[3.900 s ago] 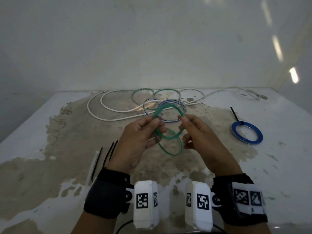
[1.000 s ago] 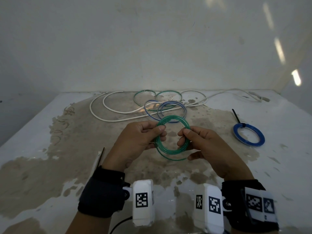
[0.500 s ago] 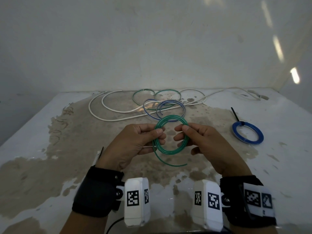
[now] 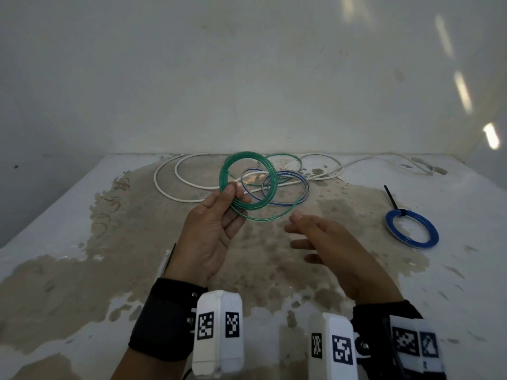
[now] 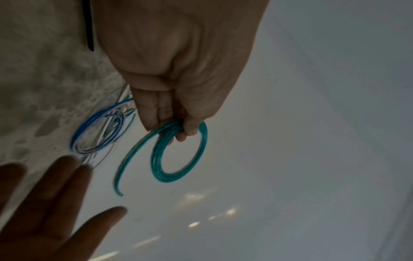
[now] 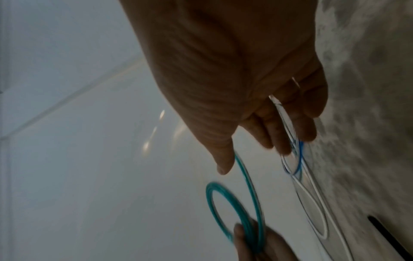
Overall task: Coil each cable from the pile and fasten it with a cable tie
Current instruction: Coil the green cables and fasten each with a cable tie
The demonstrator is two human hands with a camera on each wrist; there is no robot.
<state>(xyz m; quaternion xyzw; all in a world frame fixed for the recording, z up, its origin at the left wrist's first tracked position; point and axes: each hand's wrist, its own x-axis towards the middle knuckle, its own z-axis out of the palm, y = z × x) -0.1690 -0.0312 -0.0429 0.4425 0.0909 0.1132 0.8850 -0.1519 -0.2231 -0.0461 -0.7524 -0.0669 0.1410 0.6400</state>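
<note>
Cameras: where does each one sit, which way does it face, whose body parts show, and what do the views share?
Head: on the person's head, looking forward and down at the table and wall; both hands and wristbands show.
Left wrist: looks along the left hand, which pinches the green coil; right-hand fingers intrude lower left.
Right wrist: looks along the right hand; left fingertips show at the bottom.
Shared: the green coil appears in all three.

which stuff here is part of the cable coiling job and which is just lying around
Part of the job:
- green coil, pinched by the left hand, tail end loose
- right hand, open, holding nothing
- uncoiled pile of white, blue and green cables
- blue coil, already tied
- black cable tie beside the left wrist

Just lying about:
- stained table
- white wall
</note>
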